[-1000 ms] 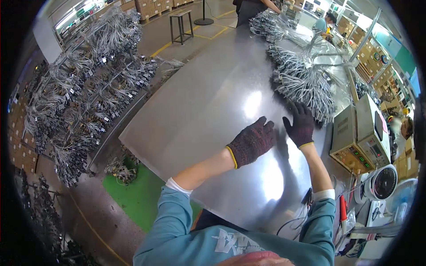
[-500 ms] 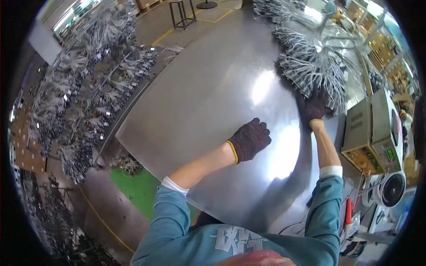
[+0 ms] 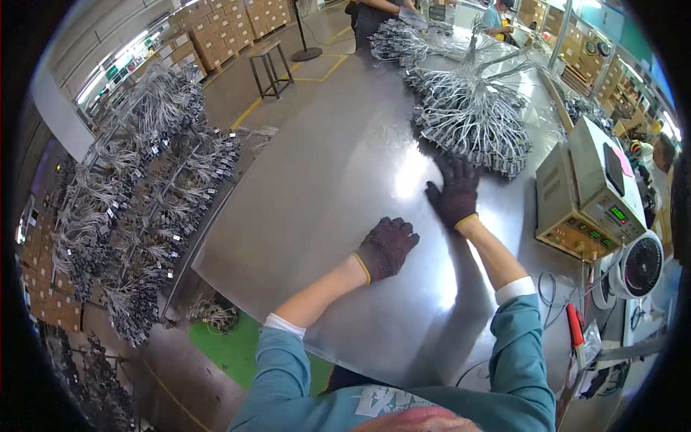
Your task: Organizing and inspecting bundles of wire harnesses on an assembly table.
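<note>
Both my hands wear dark knitted gloves with yellow cuffs. My right hand (image 3: 456, 193) is open, its thumb out and fingers spread, at the near edge of a large fanned bundle of grey cables (image 3: 471, 122) with small dark connectors at their ends. Its fingertips meet the connectors, and I cannot tell how firmly they press. My left hand (image 3: 387, 249) rests loosely curled on the shiny metal tabletop (image 3: 309, 180), away from the bundle, and nothing shows in its fingers.
Bench instruments (image 3: 590, 194) with lit displays stand at the right, by a small fan (image 3: 639, 265) and a red-handled tool (image 3: 575, 325). Racks of hanging cables (image 3: 144, 194) flank the table's left. A stool (image 3: 270, 68) and another person (image 3: 378, 21) are beyond.
My right hand has come left and its fingers have spread out. The left hand stays curled on the table. The view has shifted, showing more of the far end.
</note>
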Demonstrator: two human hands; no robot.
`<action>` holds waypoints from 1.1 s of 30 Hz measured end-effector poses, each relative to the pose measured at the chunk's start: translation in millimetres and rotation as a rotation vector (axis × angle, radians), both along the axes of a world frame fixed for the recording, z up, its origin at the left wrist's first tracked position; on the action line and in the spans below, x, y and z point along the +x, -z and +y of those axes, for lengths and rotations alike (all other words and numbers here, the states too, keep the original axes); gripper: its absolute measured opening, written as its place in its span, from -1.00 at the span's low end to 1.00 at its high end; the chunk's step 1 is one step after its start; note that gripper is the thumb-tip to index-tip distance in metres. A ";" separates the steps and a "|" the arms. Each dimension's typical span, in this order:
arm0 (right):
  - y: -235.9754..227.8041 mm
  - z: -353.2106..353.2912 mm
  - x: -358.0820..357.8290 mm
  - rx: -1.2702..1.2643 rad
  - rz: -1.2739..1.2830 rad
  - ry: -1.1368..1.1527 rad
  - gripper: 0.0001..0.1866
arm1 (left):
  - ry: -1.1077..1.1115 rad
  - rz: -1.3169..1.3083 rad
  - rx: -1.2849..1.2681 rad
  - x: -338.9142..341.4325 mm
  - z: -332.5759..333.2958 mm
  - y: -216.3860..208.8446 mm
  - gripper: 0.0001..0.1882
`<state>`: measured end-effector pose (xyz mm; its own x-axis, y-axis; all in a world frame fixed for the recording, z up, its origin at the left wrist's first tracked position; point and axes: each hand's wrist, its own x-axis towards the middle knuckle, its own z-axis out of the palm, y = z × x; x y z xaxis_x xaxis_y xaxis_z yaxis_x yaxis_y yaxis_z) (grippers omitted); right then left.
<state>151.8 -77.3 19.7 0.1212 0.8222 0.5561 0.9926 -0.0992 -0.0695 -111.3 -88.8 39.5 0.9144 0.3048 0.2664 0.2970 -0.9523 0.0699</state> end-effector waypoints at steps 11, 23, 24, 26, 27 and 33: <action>-8.4 -31.5 -80.4 -0.014 -0.258 -0.444 -0.53 | -0.038 -0.157 0.005 -33.1 -10.5 3.7 -0.71; -33.1 -88.4 -246.8 -0.232 -0.157 -0.616 -0.45 | -0.433 -0.206 -0.081 -355.7 -19.3 31.8 -0.49; -30.5 -87.7 -252.4 -0.225 -0.139 -0.628 -0.44 | -0.510 -0.305 -0.292 -371.1 -20.0 15.6 -0.30; -32.8 -80.1 -273.4 -0.246 -0.142 -0.660 -0.44 | -0.608 -0.396 -0.517 -410.7 -26.3 12.1 -0.08; -32.6 -78.2 -286.6 -0.255 -0.144 -0.698 -0.45 | -0.659 -0.501 -0.472 -436.1 -27.1 27.5 -0.09; -27.8 -49.3 -361.6 -0.228 -0.080 -0.850 -0.43 | -1.127 -0.533 0.010 -472.7 -50.3 178.1 -0.43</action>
<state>-209.7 -126.6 47.5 -0.6143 0.7080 0.3485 0.7376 0.6721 -0.0652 -584.0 -139.1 -138.6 -0.0774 0.8442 0.5304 0.8849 -0.1870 0.4267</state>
